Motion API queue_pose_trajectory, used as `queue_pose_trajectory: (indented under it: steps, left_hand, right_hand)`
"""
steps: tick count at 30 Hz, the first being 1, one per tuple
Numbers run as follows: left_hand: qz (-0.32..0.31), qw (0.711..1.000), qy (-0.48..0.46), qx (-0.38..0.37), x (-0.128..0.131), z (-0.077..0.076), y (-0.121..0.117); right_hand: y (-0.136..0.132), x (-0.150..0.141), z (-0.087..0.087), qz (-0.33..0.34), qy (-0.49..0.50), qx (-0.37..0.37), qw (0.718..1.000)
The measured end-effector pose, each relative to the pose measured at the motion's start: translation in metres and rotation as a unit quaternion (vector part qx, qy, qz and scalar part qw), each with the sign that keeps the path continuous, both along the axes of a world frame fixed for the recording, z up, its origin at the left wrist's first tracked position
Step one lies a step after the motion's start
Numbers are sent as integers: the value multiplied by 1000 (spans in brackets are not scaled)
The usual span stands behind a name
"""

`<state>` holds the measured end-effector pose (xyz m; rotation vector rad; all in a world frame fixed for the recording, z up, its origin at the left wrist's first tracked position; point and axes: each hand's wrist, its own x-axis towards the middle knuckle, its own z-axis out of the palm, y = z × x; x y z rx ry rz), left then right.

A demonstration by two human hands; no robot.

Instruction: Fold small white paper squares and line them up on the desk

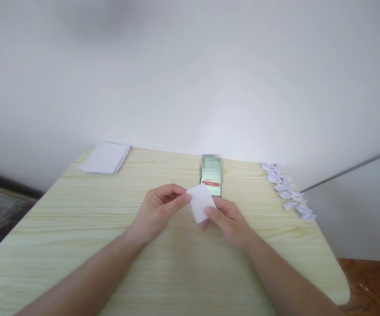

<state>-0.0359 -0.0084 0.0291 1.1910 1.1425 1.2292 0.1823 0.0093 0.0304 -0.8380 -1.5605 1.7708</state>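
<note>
A small folded piece of white paper (199, 202) is held between both hands above the middle of the table. My left hand (160, 208) pinches its upper left corner between thumb and fingertips. On the other side my right hand (227, 219) grips the paper's lower right part, thumb on top and fingers behind. The paper is tilted, and its underside is hidden. Just beyond it lies a phone (211, 175) with a lit green screen and a red bar, its upper part pixelated.
A stack of white paper sheets (106, 158) lies at the table's back left. Several small folded white paper pieces (285, 188) line the right edge. The pale wood-grain table (111, 228) meets a white wall (190, 79) at the back.
</note>
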Motion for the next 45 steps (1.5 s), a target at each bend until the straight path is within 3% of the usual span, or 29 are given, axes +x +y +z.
queue_pose_trajectory:
  steps: [6, 9, 14, 20, 24, 29, 45]
  left_hand:
    - [-92, 992, -80, -18, 1, -2, 1]
    - [-84, 994, -65, -18, 2, 3, -1]
    - [-98, 994, -28, -24, 5, 4, -5]
    - [-37, 997, -74, -7, 4, -1, -4]
    - [-56, 990, -125, -40, 4, -2, -1]
    - [-96, 987, -122, -43, 6, -4, 0]
    - [-83, 992, -84, -42, 10, -2, -2]
  right_hand:
    - [-3, -2, 4, 17, 12, -3, 1000]
    - [-2, -2, 1, 12, 2, 2, 1000]
    - [-2, -1, -4, -54, -46, 41, 997]
    - [-2, 0, -3, -100, -62, 62, 991]
    - [-2, 0, -4, -114, -47, 46, 991]
    - [-3, -3, -7, -133, -46, 48, 989]
    - [-4, 0, -13, -153, -173, 192, 954]
